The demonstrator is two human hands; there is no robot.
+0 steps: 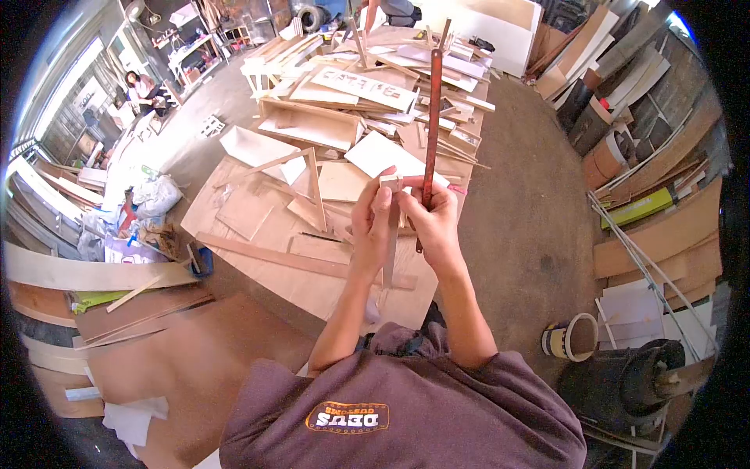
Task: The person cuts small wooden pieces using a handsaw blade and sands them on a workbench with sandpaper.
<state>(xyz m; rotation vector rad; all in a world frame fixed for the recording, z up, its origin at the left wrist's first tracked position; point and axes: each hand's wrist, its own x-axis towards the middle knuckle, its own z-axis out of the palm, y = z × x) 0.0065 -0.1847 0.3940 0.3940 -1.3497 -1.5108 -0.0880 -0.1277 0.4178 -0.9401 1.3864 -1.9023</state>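
A person in a dark shirt (453,410) stands at the near end of a wooden table (285,288), both forearms stretched forward above it. The left hand (367,215) is closed around a wooden stick (391,246), with the thumb laid along its side near the top. This stick is held almost upright, and its pale upper end is between the two hands. The right hand (437,219) grips a long brown strip (433,117), which rises well above the fingers and also comes out a little below them. The fingers of this hand reach toward the top of the stick; whether they touch it, I cannot tell.

Under the hands, a long plank (273,254) lies across the table. Farther along there is a big heap of boards, with an open wooden box (305,131) at its near side. Another person (391,9) is partly visible at the far end, and one more person (143,90) is far to the left. On the floor at right stands a bucket (555,344).
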